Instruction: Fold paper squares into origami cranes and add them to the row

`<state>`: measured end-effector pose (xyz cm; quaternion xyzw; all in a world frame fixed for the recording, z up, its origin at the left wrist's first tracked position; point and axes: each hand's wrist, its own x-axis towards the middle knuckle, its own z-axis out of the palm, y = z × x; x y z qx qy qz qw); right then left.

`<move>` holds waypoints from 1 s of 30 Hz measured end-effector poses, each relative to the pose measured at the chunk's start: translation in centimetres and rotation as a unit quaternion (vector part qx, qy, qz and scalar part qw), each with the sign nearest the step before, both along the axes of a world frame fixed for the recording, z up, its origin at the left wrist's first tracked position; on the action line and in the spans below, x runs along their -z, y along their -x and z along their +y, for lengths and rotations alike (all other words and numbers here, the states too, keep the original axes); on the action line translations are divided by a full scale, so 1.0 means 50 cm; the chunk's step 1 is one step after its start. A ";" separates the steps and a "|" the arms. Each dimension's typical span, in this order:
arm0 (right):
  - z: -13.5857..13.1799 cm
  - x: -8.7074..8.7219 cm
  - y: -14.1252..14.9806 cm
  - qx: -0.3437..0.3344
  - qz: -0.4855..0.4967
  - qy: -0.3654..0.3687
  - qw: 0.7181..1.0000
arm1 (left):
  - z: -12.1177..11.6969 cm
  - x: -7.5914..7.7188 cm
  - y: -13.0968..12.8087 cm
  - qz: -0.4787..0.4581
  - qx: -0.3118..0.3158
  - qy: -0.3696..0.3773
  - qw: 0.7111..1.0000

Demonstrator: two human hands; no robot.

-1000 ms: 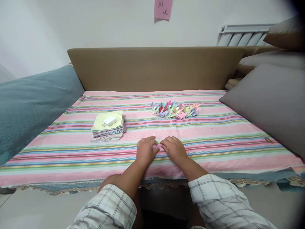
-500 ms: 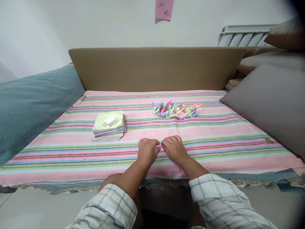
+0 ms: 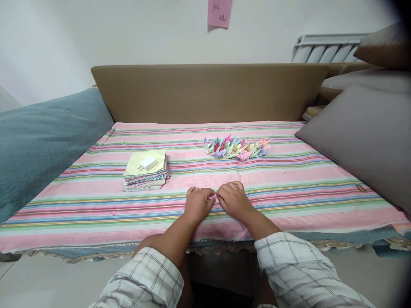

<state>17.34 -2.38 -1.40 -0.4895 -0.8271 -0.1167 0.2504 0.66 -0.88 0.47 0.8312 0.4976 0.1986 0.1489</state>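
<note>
My left hand point(image 3: 196, 204) and my right hand point(image 3: 235, 199) rest close together on the striped cloth point(image 3: 289, 188) near its front edge. Both have curled fingers pinching a small folded pink paper point(image 3: 212, 197) between them; most of the paper is hidden by the fingers. A row of several coloured paper cranes point(image 3: 236, 148) lies further back, right of centre. To the left sits a stack of coloured paper squares point(image 3: 145, 176) with a white charger plug point(image 3: 147, 163) lying on top.
A tan padded backrest point(image 3: 208, 92) runs behind the cloth. A teal blanket point(image 3: 41, 141) rises at the left and grey cushions point(image 3: 362, 137) lean in at the right. A pink note point(image 3: 219, 13) hangs on the wall above, a white radiator point(image 3: 324, 48) at the far right.
Both hands have curled their fingers tighter on the pink paper and shifted slightly; the stack and the cranes have not moved.
</note>
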 end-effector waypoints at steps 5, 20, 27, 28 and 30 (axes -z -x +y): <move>-0.001 -0.001 -0.003 -0.012 0.030 0.033 0.999 | -0.002 -0.003 0.000 0.000 0.005 0.005 1.000; 0.003 0.008 -0.033 -0.036 0.092 0.125 0.987 | 0.006 -0.009 0.009 -0.008 0.042 0.018 0.999; 0.002 0.008 -0.047 -0.074 0.068 0.097 0.990 | 0.019 -0.014 0.032 0.028 0.113 0.027 0.993; 0.001 0.007 -0.048 -0.075 0.065 0.096 0.990 | 0.020 -0.014 0.033 0.032 0.116 0.028 0.992; -0.001 0.005 -0.049 -0.080 0.062 0.095 0.990 | 0.020 -0.015 0.034 0.039 0.121 0.026 0.992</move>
